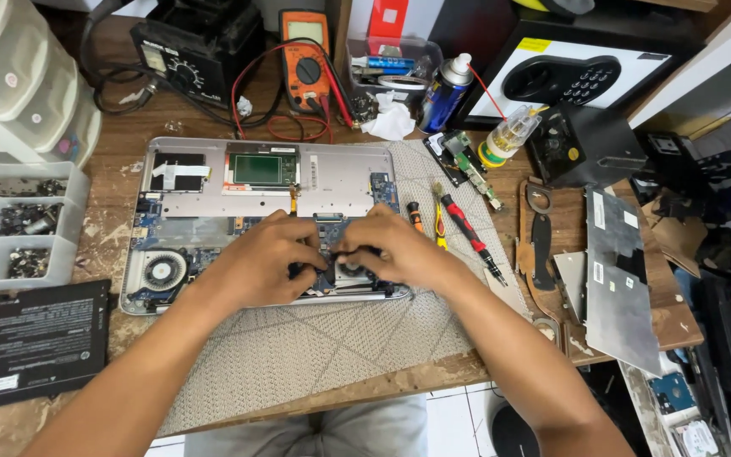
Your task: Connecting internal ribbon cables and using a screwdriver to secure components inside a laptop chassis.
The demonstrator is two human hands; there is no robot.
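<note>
Opened laptop chassis (213, 190) sits mid-workbench on a mesh mat (298, 347). Left hand (260, 258) and right hand (395, 250) both have fingers pinched together on the board by its near edge. Clear parts tray (65, 228) at the left edge holds screws (27, 218).

I am looking at a silver laptop (213, 203) showing a green board (257, 169) and blue circuitry (382, 190), all lying on a grey mat (298, 347) patterned with crossing lines over the brown, paint-flecked table (116, 152). Beside it a red-and-black screwdriver (469, 234) is lying near a blue spray can (443, 93). An orange meter (306, 63) is trailing red wires (298, 127), and a black battery (31, 338) is sitting at the left.
</note>
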